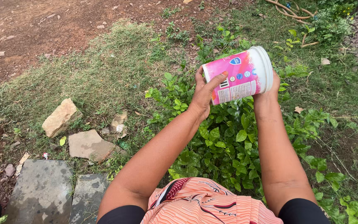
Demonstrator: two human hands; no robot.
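Watering looks under way: a pink-and-white tub (239, 75) lies tipped on its side above a leafy green plant (228, 141), a thin trickle falling from it. The left hand (206, 93) wraps its base, the right hand (272, 85) cups its rim. How much water remains cannot be told.

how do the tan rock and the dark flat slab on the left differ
The tan rock is pale, chunky and angular, propped up in the grass; the dark slab is grey, flat and level with the ground. The slab shows far more surface than the rock. The rock sits farther from the person, the slab close by their left elbow. Both are bare stone, untouched by the hands.
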